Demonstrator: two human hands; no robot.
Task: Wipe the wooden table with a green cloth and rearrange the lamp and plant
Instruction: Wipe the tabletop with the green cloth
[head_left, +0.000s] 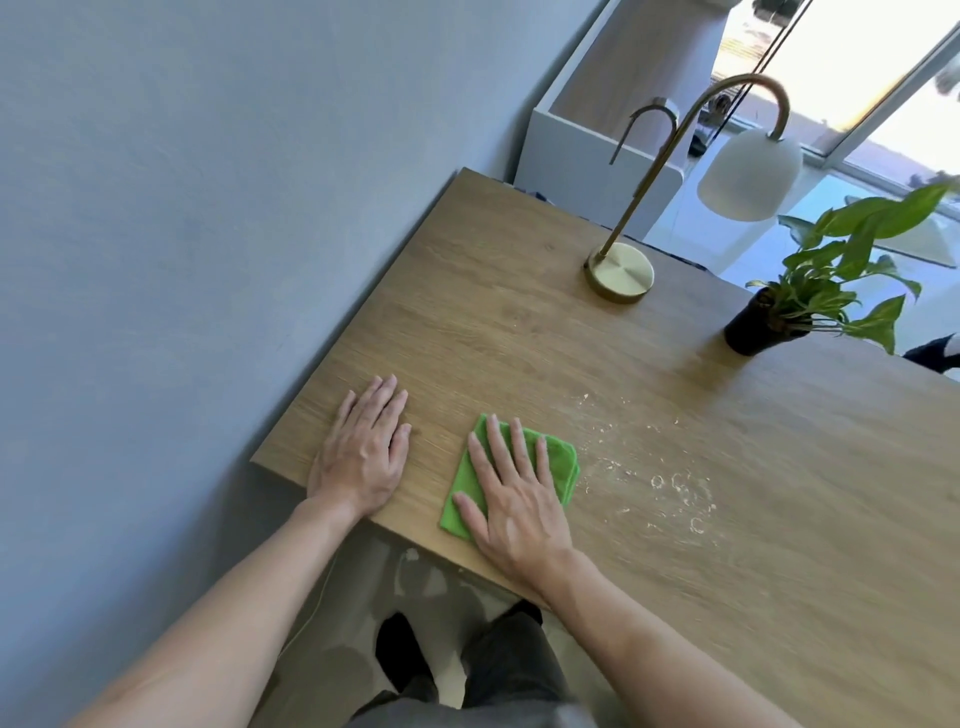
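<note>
On the bench (519, 322), your right hand (511, 499) presses flat, fingers spread, on the green cloth (558, 460); left hand (363, 452) lies open, empty.

A home room, by its furnishings: a wooden desk (519, 322) set against a plain blue-grey wall (208, 182), a brass lamp (621, 270) and a potted plant (810, 301) near its far edge, beside floor-length glazing (883, 78) flooded with daylight.
</note>
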